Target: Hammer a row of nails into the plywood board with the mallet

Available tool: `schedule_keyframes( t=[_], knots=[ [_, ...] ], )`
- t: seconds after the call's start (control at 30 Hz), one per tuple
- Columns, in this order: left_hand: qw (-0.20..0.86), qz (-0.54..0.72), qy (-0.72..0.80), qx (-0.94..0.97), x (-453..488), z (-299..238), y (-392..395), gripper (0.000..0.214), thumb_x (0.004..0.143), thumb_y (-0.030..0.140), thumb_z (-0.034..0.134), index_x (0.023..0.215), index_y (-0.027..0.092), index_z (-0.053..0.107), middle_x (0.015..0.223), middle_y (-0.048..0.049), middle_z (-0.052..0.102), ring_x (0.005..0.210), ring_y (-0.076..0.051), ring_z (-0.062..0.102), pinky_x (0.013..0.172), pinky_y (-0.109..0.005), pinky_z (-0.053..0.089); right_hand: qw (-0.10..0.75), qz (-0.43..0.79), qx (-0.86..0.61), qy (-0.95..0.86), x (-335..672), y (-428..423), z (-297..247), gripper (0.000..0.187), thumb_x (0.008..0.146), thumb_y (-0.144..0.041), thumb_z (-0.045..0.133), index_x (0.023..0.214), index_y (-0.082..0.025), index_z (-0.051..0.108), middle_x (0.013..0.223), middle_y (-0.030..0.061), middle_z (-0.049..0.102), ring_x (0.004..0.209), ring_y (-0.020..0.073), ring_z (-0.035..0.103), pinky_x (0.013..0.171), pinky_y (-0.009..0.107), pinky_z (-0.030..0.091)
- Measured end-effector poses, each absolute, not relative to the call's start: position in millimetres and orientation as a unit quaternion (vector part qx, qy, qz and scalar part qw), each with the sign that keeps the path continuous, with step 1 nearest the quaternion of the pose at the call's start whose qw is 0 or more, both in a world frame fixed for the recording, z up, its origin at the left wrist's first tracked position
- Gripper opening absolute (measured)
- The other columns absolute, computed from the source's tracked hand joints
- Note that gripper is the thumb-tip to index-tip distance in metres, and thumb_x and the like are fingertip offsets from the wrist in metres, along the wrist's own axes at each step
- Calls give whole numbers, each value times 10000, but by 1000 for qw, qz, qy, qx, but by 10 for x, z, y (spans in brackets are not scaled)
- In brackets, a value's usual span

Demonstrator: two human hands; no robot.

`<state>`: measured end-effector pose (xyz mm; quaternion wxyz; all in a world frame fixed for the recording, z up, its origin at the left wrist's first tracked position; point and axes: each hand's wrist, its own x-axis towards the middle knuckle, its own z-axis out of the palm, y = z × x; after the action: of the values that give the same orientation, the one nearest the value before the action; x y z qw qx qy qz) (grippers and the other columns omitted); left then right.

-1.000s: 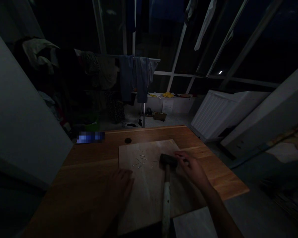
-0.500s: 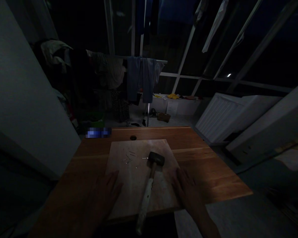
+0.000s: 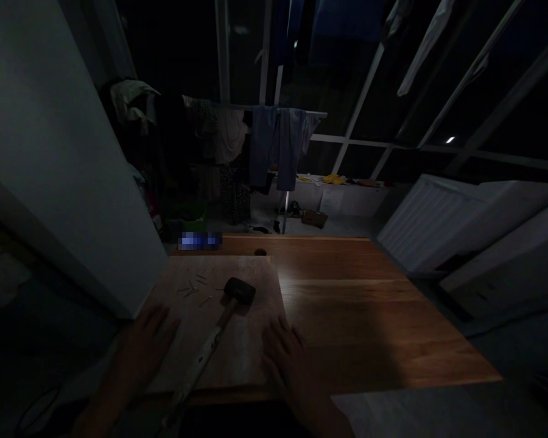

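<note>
A pale wooden board (image 3: pixel 251 359) lies on the table, carrying a mallet (image 3: pixel 240 291) with a dark head and a worn, white-painted handle (image 3: pixel 201 360). The handle slants toward me past the board's near edge. Several thin nails (image 3: pixel 190 288) are scattered left of the mallet head. My left hand (image 3: pixel 144 344) rests at the board's left edge with fingers stretched out. At the right edge, my right hand (image 3: pixel 285 356) lies with its fingers extended, touching the board. Neither hand grips the mallet. Dim light blurs the details of the fingers.
The wooden table (image 3: pixel 356 316) extends right of the board. A round dark hole (image 3: pixel 260 252) and a pixelated blue item (image 3: pixel 200 241) are near its far edge. A white wall panel (image 3: pixel 77 152) stands close on the left. Clothes (image 3: pixel 274 146) hang on a rack beyond.
The board has slid left across the table with both hands at its edges, carrying the mallet and nails. The mallet handle now slants further left. My view has shifted slightly too.
</note>
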<state>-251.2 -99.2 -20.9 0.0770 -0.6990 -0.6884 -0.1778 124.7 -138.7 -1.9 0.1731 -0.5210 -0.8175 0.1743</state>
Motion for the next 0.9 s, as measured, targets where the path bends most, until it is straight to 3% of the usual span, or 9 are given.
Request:
schedule_keyframes(
  t=[0.13,0.33,0.43,0.63,0.77,0.9],
  knots=[
    [53,-155,-691,-704,-2140,-169,-1020,456,952,439,440,1221,189,711,1352,-133,687,1284,-317,596,1135,-498,448,194,148,-567,-787,1409,-1370,-32,453,1034,-290,460,1459,-219,602,1507,104,602,1451,298,503,1217,548,400],
    [-38,-89,-659,-746,-1437,-4,-1145,453,984,389,450,1350,234,669,1497,-125,593,1376,-320,520,1123,-542,422,253,130,-641,-713,2125,-1385,-135,426,1015,-359,418,1276,-206,718,1318,138,735,1217,303,693,1091,508,531],
    [-91,-64,-623,-774,-1188,72,-1160,473,985,395,465,1411,272,630,1553,-127,538,1421,-334,483,1109,-578,424,270,127,-674,-676,2408,-1443,-188,417,995,-410,438,1241,-218,715,1266,140,755,1169,308,712,1055,498,553],
    [-125,-68,-563,-814,-882,124,-1089,457,972,383,521,1394,264,647,1503,-136,588,1394,-361,515,1115,-569,440,336,114,-679,-643,2310,-1516,-121,384,1004,-476,440,1194,-241,678,1208,131,732,1075,272,721,960,423,579],
    [-109,-56,-555,-823,-687,100,-1103,445,987,349,510,1402,249,635,1539,-140,549,1406,-374,490,1091,-588,446,297,164,-706,-622,1983,-1407,72,428,999,-602,444,1011,-239,673,972,103,760,840,255,735,759,354,560],
    [-103,-83,-547,-827,-590,113,-1075,438,992,361,529,1408,258,619,1482,-139,602,1364,-361,516,1106,-591,414,201,199,-740,-610,1852,-1230,182,406,964,-613,501,947,-241,663,885,93,784,808,280,751,682,328,490]
  ],
)
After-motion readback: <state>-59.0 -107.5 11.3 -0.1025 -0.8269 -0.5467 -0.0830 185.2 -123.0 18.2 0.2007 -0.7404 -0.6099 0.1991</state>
